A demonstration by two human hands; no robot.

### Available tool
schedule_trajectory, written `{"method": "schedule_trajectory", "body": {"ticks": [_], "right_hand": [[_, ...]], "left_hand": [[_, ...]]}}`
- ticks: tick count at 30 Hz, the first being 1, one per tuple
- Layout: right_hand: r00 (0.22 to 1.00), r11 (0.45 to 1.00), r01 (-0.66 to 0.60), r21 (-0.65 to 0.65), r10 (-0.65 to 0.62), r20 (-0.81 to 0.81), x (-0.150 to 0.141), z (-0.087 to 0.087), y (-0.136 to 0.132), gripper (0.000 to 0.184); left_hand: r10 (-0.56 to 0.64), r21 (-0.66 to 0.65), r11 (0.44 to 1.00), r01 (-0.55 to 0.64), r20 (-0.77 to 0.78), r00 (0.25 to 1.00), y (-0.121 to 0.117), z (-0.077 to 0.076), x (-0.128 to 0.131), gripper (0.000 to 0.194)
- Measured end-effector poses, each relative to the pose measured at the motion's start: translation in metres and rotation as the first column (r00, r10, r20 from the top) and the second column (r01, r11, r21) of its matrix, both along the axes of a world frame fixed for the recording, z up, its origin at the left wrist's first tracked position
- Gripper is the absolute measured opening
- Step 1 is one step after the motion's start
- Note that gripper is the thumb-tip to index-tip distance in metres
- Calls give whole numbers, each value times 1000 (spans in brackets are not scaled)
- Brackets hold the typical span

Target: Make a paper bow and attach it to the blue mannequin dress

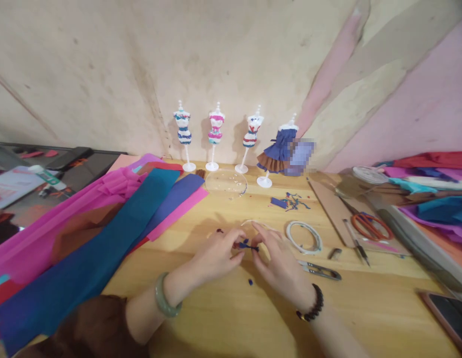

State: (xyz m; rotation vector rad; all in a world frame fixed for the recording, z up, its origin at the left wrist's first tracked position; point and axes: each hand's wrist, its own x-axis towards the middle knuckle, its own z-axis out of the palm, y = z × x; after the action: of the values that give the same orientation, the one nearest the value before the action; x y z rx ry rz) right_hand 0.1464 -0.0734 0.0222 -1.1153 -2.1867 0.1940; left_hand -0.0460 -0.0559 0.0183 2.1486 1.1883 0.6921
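Observation:
My left hand (222, 249) pinches one end of a small twisted piece of dark blue paper (244, 244), with a reddish bit at the fingertips. The piece's other end is between the thumb and finger of my right hand (277, 258). Both hands hover low over the wooden table. A small dark blue scrap (250, 282) lies just below them, and a dark red scrap (219, 230) lies beyond my left hand. Right of my right hand are a white ring-shaped coil (304, 237) and thread snips (322, 270). A thin whitish curve shows behind my right fingers, partly hidden.
Several miniature dress forms (215, 127) stand along the wall, one in a blue dress (281, 144). Coloured crepe sheets (141, 214) cover the left side. A clear round plate (226, 185) and blue shreds (294, 201) lie behind. Orange-handled scissors (371, 227), a pen (357, 243) and a phone (449, 318) are right.

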Motion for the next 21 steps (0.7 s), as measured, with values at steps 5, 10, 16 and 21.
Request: {"method": "schedule_trajectory", "body": {"ticks": [5, 10, 16, 21], "right_hand": [[997, 996, 27, 83, -21, -71, 4, -6, -2, 67], [998, 992, 22, 121, -14, -69, 4, -8, -4, 66], [998, 986, 22, 164, -11, -69, 3, -14, -2, 68], [985, 980, 126, 154, -105, -138, 2, -14, -1, 68]], "left_hand": [[72, -194, 981, -28, 226, 971, 1, -3, 2, 38], [52, -160, 987, -12, 246, 968, 2, 4, 4, 21], [136, -415, 909, 49, 405, 904, 2, 6, 7, 30], [279, -527, 848, 52, 528, 803, 6, 4, 6, 28]]}}
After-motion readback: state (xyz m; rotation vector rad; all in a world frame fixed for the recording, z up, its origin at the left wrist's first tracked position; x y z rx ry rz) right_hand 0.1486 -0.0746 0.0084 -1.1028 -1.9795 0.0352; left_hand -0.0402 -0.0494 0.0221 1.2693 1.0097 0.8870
